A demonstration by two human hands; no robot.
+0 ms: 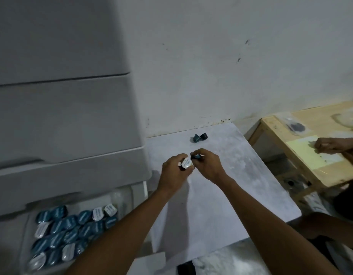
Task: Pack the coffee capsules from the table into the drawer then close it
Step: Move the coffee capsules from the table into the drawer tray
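Note:
Over the white table (221, 195), my left hand (176, 171) grips a white-lidded coffee capsule (187, 163). Right beside it, my right hand (208, 163) pinches a dark teal capsule (195, 156). The two hands almost touch. Two more dark capsules (200, 137) lie side by side near the table's far edge, by the wall. At the lower left, the open drawer (120, 197) of a grey plastic cabinet holds several teal and white-lidded capsules (70, 229) packed close together.
The grey drawer cabinet (62, 106) rises at the left, its upper drawers closed. A wooden table (302, 155) at the right carries papers and bags, with another person's hand (330, 145) on it. The white wall stands right behind the table.

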